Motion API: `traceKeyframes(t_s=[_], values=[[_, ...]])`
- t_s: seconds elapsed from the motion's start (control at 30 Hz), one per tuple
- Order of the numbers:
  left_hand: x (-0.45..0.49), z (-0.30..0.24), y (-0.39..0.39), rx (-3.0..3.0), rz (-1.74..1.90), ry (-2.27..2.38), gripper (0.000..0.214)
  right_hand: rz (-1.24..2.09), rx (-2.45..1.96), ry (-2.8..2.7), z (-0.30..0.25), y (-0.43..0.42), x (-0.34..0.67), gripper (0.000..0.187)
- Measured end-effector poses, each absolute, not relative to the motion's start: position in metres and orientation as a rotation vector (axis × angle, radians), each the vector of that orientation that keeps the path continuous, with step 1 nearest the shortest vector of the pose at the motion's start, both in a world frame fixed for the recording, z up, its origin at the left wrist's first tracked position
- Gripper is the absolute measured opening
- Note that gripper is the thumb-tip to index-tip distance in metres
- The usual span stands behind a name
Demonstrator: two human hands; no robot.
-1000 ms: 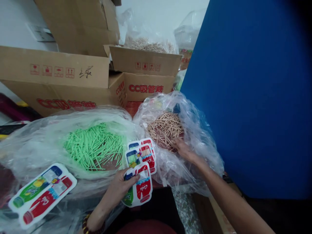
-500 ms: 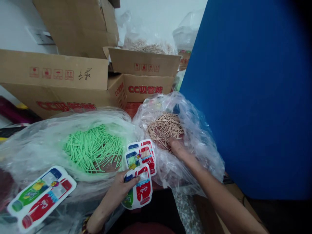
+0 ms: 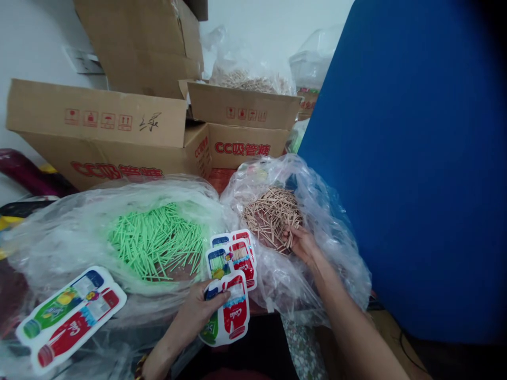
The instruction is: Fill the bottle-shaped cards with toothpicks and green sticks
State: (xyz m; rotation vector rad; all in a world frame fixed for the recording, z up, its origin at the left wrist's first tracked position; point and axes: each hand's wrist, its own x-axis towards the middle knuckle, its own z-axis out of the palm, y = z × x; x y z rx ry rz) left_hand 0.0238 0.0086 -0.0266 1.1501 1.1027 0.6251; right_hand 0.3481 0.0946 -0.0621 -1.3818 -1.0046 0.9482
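My left hand (image 3: 198, 311) is closed on a bottle-shaped printed packet (image 3: 236, 311) with a red cola bottle and a green bottle on it, the thumb across its front. Behind it fan similar packets (image 3: 246, 266); pale sticks and green ones show in their windows. To the right, my right hand (image 3: 304, 244) reaches into a clear plastic bag (image 3: 325, 211), its fingers drawn together around some thin brown sticks (image 3: 273, 208) at the edge of the pile. Thin green sticks (image 3: 158, 237) lie in another clear bag (image 3: 75, 227) on the left.
A pile of printed packets (image 3: 71, 319) lies at the lower left. Open cardboard boxes (image 3: 130, 150) stand along the back, with a bag of pale sticks (image 3: 249, 79) behind them. A large blue panel (image 3: 415, 174) bounds the right side.
My right hand has drawn back slightly from the brown pile, and its fingers now show, gathered on sticks. My left hand keeps hold of the packet. The view has shifted a little.
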Motion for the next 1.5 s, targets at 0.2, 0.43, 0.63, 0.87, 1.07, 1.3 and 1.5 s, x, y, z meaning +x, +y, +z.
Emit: traceKeyframes(t_s=[0.2,0.43,0.63,0.87,1.07,1.3,1.5], values=[[0.022,-0.025,0.010,1.175,0.636,1.118,0.024,0.909,-1.315,-1.010,-0.072,0.089,0.341,0.019],[0.026,-0.026,0.007,1.138,0.615,1.100,0.024,0.850,-1.336,-1.106,-0.089,0.076,0.333,0.022],[0.026,-0.024,0.007,1.144,0.629,1.110,0.023,0.800,-1.310,-1.203,-0.082,0.064,0.324,0.017],[0.026,-0.022,0.006,1.161,0.627,1.121,0.025,1.058,-1.222,-1.077,-0.097,0.061,0.320,0.024],[0.025,-0.022,0.006,1.171,0.600,1.078,0.028,1.125,-1.132,-0.969,-0.092,0.063,0.323,0.023],[0.027,-0.018,0.006,1.117,0.552,1.063,0.029,1.161,-0.924,-0.620,-0.069,0.070,0.335,0.023],[0.037,-0.007,0.011,1.081,0.546,0.979,0.025,1.220,-0.682,-0.428,-0.024,0.054,0.299,0.014]])
